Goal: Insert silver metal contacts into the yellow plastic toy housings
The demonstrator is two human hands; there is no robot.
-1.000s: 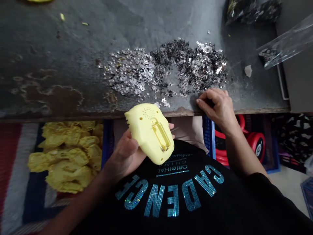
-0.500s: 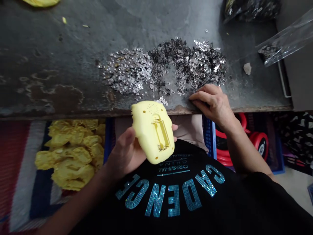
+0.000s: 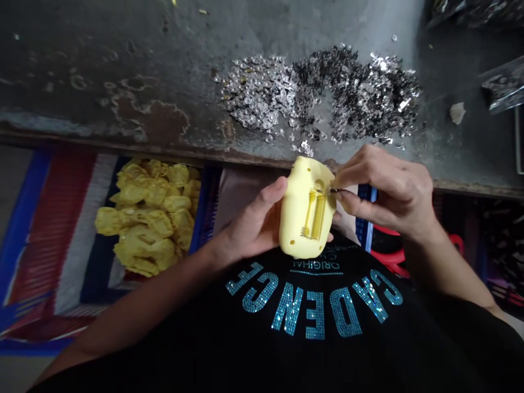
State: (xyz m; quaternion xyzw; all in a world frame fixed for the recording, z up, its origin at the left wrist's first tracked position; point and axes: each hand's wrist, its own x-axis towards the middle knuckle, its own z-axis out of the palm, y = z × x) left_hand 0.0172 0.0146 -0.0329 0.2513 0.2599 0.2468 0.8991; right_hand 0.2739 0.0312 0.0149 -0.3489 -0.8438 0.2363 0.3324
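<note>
My left hand (image 3: pixel 262 218) is wrapped round a yellow plastic toy housing (image 3: pixel 291 218), its back turned up toward me. An open battery compartment (image 3: pixel 314 215) and several screw holes show in that back. At the housing's upper right edge, my right hand (image 3: pixel 385 188) pinches a small dark metal battery contact (image 3: pixel 335 190) between thumb and forefinger, close to the compartment's top end. Most of this contact is hidden by the fingertips. Beyond the hands, heaps of small shiny metal battery contacts (image 3: pixel 260 95) lie on the grey worktable (image 3: pixel 196 98).
Below the table at left, a blue crate (image 3: pixel 200 218) borders a lined container of yellow plastic parts (image 3: pixel 147 240). Red and black round items (image 3: pixel 388 256) sit in a crate at lower right. Plastic bags (image 3: pixel 505 84) and a whitish lump (image 3: pixel 457 113) are at the table's right.
My right hand has come from the table edge to the housing with a contact pinched in it. The housing is now tilted and turned a little. The camera view has shifted left.
</note>
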